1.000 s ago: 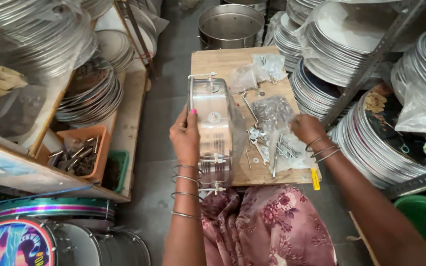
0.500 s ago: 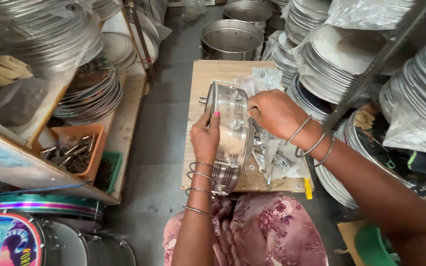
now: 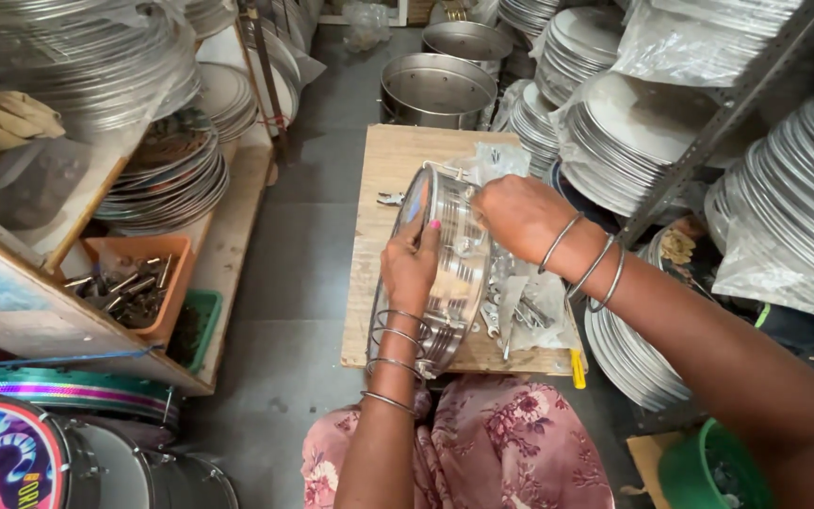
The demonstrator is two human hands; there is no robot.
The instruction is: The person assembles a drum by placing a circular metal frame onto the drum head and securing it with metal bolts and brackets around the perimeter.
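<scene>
Tipped up higher now than a moment ago: shiny metal drum shell, standing on its edge on the wooden bench, with its round open side turned to the left. Moved too: right hand, over from the pile of small parts onto the top of the shell.

Left hand pressed flat against the shell's near rim, fingers curled over the edge and gripping it, likely to stop the shell from rolling away. Right hand cupped over the top side of the shell, fingers bent down onto a small metal piece there; hard to tell if pinching it or only pushing on it. Bangles on both wrists.

Just beside the shell, on the right part of the bench: clear plastic bags with small metal rods and bolts, kept close for easy reach. Yellow tool handle at the bench's near corner. Orange tray full of metal bits on the low shelf at left. Stacks of silver rims all around on racks. Two big steel pots on the floor past the bench.
</scene>
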